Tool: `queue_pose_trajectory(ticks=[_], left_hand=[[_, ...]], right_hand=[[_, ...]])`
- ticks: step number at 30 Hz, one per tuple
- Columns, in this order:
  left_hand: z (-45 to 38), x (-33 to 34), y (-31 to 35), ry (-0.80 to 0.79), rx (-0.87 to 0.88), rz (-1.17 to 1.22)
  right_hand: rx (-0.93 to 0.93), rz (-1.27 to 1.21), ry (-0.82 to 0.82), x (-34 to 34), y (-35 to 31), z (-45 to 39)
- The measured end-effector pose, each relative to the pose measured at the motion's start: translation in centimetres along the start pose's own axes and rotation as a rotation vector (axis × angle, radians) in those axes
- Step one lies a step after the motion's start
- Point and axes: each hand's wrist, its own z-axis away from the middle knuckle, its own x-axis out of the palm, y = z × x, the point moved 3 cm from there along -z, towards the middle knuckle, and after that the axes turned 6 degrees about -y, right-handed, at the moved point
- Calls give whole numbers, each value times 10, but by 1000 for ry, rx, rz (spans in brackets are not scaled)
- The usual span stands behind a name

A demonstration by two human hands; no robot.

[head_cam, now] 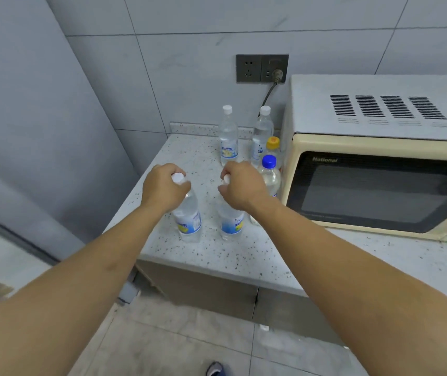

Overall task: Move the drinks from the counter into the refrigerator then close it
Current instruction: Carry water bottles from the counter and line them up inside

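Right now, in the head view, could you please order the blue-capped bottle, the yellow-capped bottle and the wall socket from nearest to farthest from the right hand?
From the right hand:
1. Blue-capped bottle, just right of it.
2. Yellow-capped bottle, behind that, beside the microwave.
3. Wall socket, up on the tiles.

Looks like a home kitchen: speckled stone tabletop (216,256) over cabinets, cream microwave (379,185) plugged into a wall socket (262,68), grey tiled wall (216,23) and tiled floor (189,343), bottled drinks (228,137) standing by

A cream microwave (379,185) stands on the speckled counter (211,256) against the grey tiled wall (216,23), a wall socket (262,68) (one plug in) above-left of it.
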Motion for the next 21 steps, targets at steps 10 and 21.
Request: queue_pose_trajectory(ticks=[10, 21], left_hand=[[23, 51, -58, -27, -137, 428], [25, 94, -108, -148, -226, 578]], right_hand=[[214, -634, 141, 94, 60, 30], [254, -816, 257, 131, 70, 19]])
